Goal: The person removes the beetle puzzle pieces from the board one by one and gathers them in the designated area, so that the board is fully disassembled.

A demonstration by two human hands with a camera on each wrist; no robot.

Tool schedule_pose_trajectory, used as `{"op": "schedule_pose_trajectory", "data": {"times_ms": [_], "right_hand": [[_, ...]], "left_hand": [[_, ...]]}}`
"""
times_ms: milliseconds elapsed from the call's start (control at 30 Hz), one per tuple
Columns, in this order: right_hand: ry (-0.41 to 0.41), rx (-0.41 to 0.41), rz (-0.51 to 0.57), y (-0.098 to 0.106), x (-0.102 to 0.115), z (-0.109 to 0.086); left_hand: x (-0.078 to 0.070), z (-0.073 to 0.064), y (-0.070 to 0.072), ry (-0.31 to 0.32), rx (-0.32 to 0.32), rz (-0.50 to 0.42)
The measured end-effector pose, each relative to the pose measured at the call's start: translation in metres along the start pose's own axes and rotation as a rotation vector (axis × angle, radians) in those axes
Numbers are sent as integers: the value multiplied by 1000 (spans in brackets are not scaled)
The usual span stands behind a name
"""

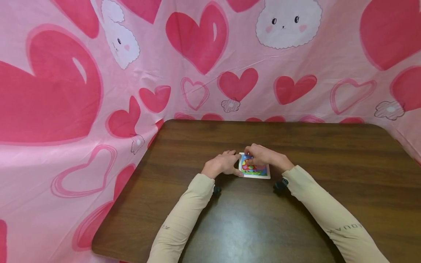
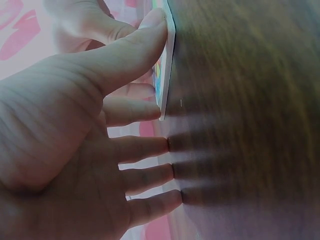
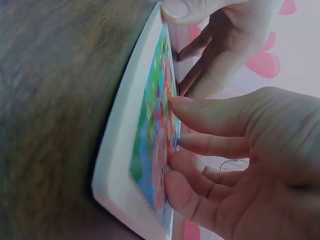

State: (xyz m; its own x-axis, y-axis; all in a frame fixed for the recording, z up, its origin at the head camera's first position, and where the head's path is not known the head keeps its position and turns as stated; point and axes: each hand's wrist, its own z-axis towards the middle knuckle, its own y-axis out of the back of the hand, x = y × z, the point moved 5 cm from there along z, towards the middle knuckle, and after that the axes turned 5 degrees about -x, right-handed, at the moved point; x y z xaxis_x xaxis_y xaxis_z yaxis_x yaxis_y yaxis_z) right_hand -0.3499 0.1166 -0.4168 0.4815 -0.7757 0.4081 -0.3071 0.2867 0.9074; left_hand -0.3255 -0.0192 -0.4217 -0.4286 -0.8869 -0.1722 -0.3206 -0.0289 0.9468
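A small flat picture board [image 1: 260, 177] with a white border lies on the brown table, its colourful picture facing up. My left hand [image 1: 224, 163] steadies its left side, the thumb [image 2: 152, 30] on the border and one fingertip at the corner. The other left fingers are spread, their tips on the table. Over the picture, my right hand [image 1: 261, 155] touches the surface with thumb and bent fingertips [image 3: 180, 187], the thumb apart from the fingers. In the right wrist view, the board's thick white edge [image 3: 112, 150] shows, with green, blue, red and pink shapes inside it.
The wooden table [image 1: 329, 164] extends around the board on every side. A pink cloth [image 1: 210, 91] with hearts and white animal faces hangs behind and to the left. Dark wrist devices [image 1: 280, 185] sit under both wrists, close to the table.
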Motion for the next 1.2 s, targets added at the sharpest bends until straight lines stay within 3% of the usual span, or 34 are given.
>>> {"op": "schedule_pose_trajectory", "data": {"times_ms": [700, 1200], "right_hand": [[18, -73, 62, 1, 3, 1], [66, -231, 119, 17, 1, 0]], "left_hand": [[1, -1, -1, 12, 7, -5], [-1, -1, 1, 13, 0, -9]]}}
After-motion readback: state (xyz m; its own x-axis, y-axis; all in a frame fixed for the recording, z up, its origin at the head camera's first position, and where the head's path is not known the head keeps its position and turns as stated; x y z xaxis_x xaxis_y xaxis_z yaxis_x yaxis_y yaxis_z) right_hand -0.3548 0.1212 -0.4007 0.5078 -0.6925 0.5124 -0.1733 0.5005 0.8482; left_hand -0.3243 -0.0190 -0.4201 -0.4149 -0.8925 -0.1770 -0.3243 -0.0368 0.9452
